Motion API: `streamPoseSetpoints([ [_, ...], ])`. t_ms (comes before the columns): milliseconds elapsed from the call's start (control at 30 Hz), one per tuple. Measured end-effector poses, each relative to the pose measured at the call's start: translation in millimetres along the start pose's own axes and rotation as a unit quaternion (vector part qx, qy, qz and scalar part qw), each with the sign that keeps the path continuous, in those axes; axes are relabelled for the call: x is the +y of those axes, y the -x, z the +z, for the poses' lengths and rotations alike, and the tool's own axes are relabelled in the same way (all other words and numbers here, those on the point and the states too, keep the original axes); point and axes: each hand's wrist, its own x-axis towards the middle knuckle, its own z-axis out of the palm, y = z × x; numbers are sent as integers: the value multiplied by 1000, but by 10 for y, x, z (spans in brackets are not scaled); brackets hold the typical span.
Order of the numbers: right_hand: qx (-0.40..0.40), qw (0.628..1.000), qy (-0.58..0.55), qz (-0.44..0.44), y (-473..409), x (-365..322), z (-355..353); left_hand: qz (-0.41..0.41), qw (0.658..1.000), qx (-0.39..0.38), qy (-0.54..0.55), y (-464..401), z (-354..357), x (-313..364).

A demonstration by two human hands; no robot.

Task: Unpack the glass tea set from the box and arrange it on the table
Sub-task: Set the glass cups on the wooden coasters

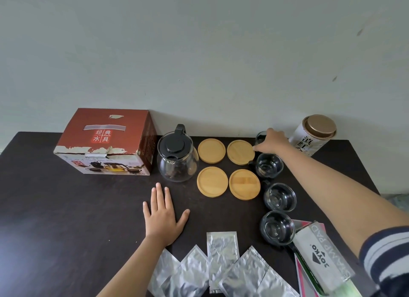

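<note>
While the left hand (162, 217) rests flat and empty on the table (66, 208) beside the glass teapot (177, 161), the right hand (271, 142) grips the farthest glass cup (261, 137). Thin glass: fragile, slippery; hold the handle.

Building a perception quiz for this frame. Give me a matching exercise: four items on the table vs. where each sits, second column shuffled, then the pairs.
Column 1
1. box
2. teapot
3. tea tin
4. foil sachets

Column 2
A. far right corner, by the wall
B. near edge, closest to the camera
C. far left, against the wall
D. between the box and the bamboo coasters

Pairs: 1-C, 2-D, 3-A, 4-B
</note>
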Motion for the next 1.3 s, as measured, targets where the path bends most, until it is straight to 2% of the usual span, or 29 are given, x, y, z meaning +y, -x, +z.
streamPoseSetpoints([
  [200, 31, 998, -40, 26, -65, -62, 29, -3, 1000, -17, -7, -16, -33, -2],
  [367, 61, 995, -78, 12, -90, -5, -26, -1, 999, -31, -7, -19, -73, 6],
  [600, 103, 993, -3, -63, 180, -107, -411, -4, 999, -38, -6, -9, -103, 16],
  [733, 48, 993, 16, -106, 468, -368, -501, -2, 999, -45, -2, -1, -138, 30],
  [867, -47, 993, 14, -104, 781, -693, -299, 0, 998, -59, -5, 5, -173, 35],
  [967, -76, 993, 5, -92, 895, -890, -32, 2, 997, -71, 0, -2, -189, 36],
  [1067, -66, 995, -12, -79, 923, -1046, 174, 2, 997, -83, 7, -13, -209, 36],
  [1300, 13, 996, -50, -71, 640, -1380, 228, 9, 993, -117, 19, -33, -258, 25],
])
